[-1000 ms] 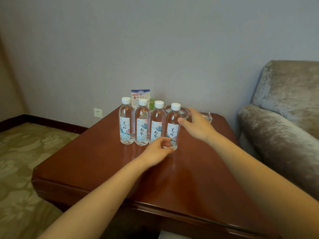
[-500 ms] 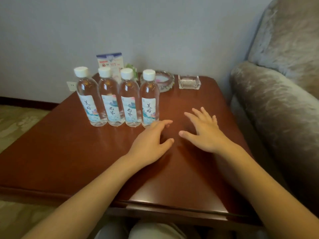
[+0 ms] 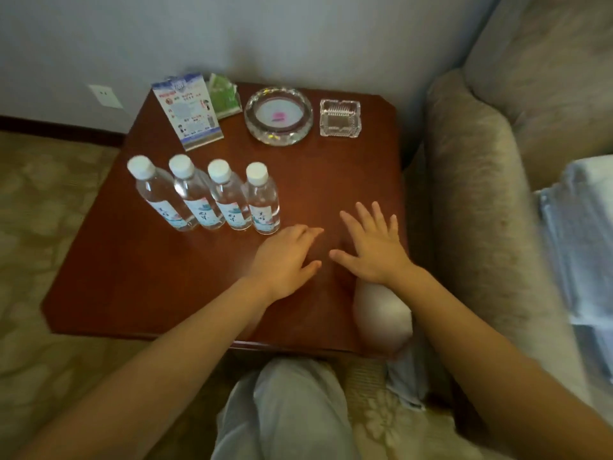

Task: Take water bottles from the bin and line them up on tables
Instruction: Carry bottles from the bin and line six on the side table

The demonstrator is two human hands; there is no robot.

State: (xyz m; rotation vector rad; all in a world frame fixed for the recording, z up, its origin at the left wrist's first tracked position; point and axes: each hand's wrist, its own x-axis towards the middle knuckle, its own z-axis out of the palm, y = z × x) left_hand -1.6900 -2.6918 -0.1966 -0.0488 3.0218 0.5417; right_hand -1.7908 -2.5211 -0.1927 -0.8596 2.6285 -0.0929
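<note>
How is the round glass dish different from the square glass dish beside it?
The round glass dish is wider and has a white and pink middle; the square glass dish is smaller and clear throughout. The round one lies left of the square one. Both are glass and rest on the table.

Before you: a brown table (image 3: 149,277) on patterned carpet (image 3: 39,227), against a grey wall (image 3: 298,34) with a socket (image 3: 105,96); a sofa (image 3: 474,194) at your right.

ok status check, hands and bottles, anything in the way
Left hand and right hand open, empty, over the table. Four water bottles upright in a row. Nothing in the way; glass ashtrays sit behind.
</note>
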